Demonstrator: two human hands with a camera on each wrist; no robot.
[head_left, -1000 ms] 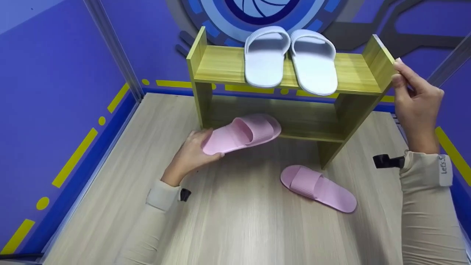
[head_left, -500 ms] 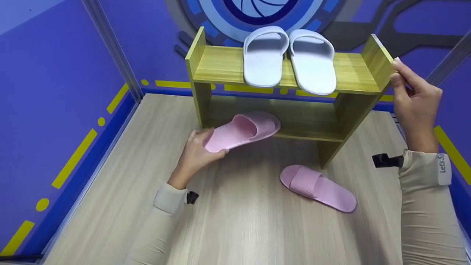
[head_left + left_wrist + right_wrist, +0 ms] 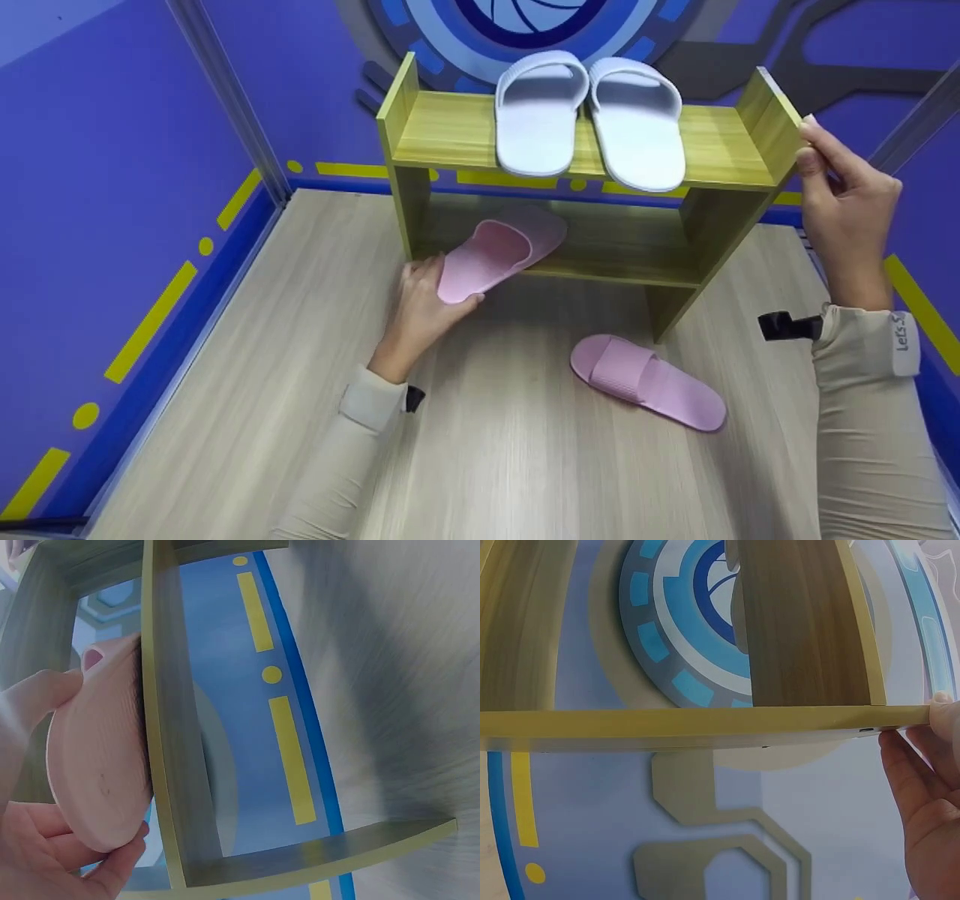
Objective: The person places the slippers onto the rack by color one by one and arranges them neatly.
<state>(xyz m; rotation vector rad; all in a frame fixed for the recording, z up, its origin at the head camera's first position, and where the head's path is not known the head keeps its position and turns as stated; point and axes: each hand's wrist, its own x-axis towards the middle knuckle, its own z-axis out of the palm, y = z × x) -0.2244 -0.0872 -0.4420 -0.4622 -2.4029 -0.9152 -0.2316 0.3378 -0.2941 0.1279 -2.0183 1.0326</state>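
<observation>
My left hand [image 3: 427, 304] grips a pink slipper [image 3: 484, 270] by its heel end, thumb on one side and fingers on the other. The slipper's toe reaches in over the lower shelf [image 3: 622, 247] of a wooden rack [image 3: 739, 161]. In the left wrist view the slipper's sole [image 3: 101, 772] faces the camera, close beside the shelf board's edge [image 3: 156, 735]. My right hand [image 3: 851, 195] pinches the top of the rack's right side panel [image 3: 780, 720] between thumb and fingers. A second pink slipper [image 3: 649, 382] lies on the floor in front of the rack.
Two white slippers [image 3: 536, 127] stand side by side on the rack's top shelf [image 3: 450, 131], heels toward me. Blue patterned walls [image 3: 120, 210] enclose the left, back and right. The wood-grain floor [image 3: 495, 450] spreads in front of the rack.
My left hand has moved right and slightly up, bringing the pink slipper further over the lower shelf and turning its toe more toward the back. The right hand keeps its place on the panel.
</observation>
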